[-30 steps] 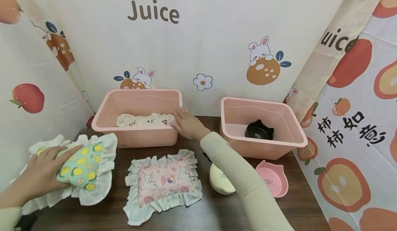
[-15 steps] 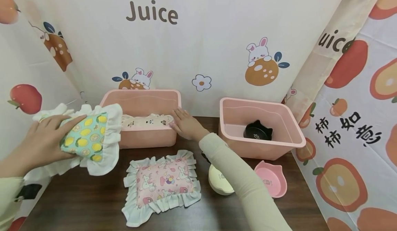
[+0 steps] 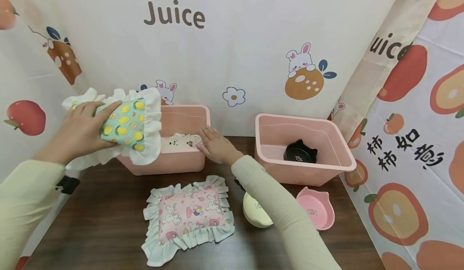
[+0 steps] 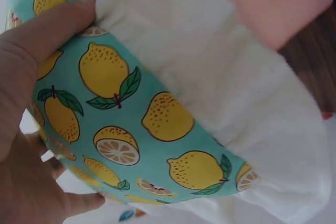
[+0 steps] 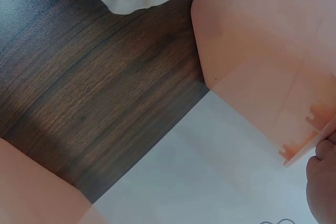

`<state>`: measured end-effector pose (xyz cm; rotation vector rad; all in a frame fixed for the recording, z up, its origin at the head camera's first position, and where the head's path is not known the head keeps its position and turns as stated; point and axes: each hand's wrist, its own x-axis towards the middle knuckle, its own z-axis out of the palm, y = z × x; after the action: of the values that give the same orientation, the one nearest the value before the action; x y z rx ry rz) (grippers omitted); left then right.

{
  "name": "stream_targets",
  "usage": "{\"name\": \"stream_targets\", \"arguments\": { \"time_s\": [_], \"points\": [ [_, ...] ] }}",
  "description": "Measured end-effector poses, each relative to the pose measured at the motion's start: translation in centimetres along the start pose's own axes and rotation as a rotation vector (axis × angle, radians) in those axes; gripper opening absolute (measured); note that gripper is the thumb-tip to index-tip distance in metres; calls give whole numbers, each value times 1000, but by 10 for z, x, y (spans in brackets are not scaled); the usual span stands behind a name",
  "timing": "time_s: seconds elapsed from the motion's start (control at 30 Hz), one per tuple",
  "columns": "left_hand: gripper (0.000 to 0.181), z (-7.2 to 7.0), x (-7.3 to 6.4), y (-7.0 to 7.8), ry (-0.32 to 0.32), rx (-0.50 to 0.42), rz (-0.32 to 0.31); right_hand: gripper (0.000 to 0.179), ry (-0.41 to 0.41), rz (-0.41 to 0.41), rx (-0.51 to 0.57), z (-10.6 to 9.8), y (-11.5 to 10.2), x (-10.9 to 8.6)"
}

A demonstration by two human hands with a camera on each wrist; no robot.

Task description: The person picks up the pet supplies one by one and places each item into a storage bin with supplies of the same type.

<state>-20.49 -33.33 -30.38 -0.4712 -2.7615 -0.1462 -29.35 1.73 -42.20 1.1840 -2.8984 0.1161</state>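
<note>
My left hand (image 3: 81,129) grips a small ruffled pillow (image 3: 125,127) with yellow lemons on turquoise cloth. It is held up over the left part of a pink plastic bin (image 3: 181,163) and hides that side of it. In the left wrist view the thumb lies on top of the lemon pillow (image 4: 142,114), other fingers underneath. Across the bin's right rim rests my right hand (image 3: 217,145), fingers extended. Inside that bin lies a cream ruffled pillow (image 3: 177,143), partly hidden. On the table in front is a pink pillow (image 3: 190,211) with white ruffles.
To the right stands another pink bin (image 3: 304,175) containing a black cat-eared bowl (image 3: 300,151). Before it sit a pink cat-eared bowl (image 3: 315,209) and a pale yellow bowl (image 3: 255,211), the latter partly covered by my right sleeve. Printed curtains surround the dark wooden table (image 3: 105,229).
My left hand has lifted the lemon pillow and carried it right, from beside the left bin to above it. The right hand stays at the bin's rim.
</note>
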Motion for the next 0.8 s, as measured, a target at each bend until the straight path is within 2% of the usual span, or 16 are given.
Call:
{"name": "stream_targets", "arguments": {
  "time_s": [0.23, 0.43, 0.6, 0.8],
  "points": [
    [116, 13, 36, 17, -18, -45, -25, 65, -4, -5, -15, -1, 1, 1],
    [111, 33, 62, 31, -67, -81, -31, 65, -9, 1, -16, -2, 2, 0],
    [111, 58, 74, 35, -121, -55, -43, 65, 9, 1, 8, 1, 2, 1],
    [111, 84, 80, 33, -197, -81, -110, 65, 27, -11, 11, 9, 3, 2]
  ]
}}
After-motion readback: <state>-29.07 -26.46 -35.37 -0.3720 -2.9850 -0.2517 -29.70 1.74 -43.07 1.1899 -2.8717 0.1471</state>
